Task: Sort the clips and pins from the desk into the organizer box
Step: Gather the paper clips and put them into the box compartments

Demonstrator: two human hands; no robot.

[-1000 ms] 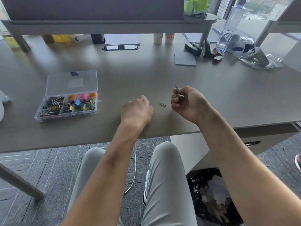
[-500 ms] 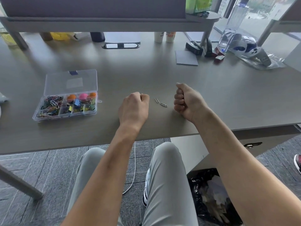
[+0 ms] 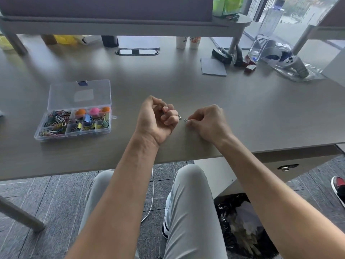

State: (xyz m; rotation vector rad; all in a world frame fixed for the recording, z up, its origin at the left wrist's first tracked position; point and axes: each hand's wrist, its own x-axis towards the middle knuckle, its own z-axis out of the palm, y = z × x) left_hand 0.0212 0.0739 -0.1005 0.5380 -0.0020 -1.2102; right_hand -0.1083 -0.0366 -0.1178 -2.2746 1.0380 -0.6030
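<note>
The clear organizer box (image 3: 56, 134) lies open at the desk's left, its compartments holding coloured paper clips, round pins and binder clips. My left hand (image 3: 155, 120) rests mid-desk, turned thumb-up, with its fingers curled round a small gold clip (image 3: 159, 104) that glints in the palm. My right hand (image 3: 207, 122) lies knuckles-up beside it, and its fingertips pinch a silver paper clip (image 3: 186, 120) on the desk top. A second silver paper clip (image 3: 179, 116) lies loose between the two hands, close to the left knuckles.
The box's lid (image 3: 80, 94) lies flat behind it. At the back right are a grey pad (image 3: 212, 66), a water bottle (image 3: 267, 30) and a plastic-wrapped controller (image 3: 291, 61). A monitor shelf (image 3: 130, 25) spans the back. The desk's front edge runs under my wrists.
My right hand dropped from a raised fist to the desk and took hold of one clip. My left hand rolled from knuckles-up to thumb-up.
</note>
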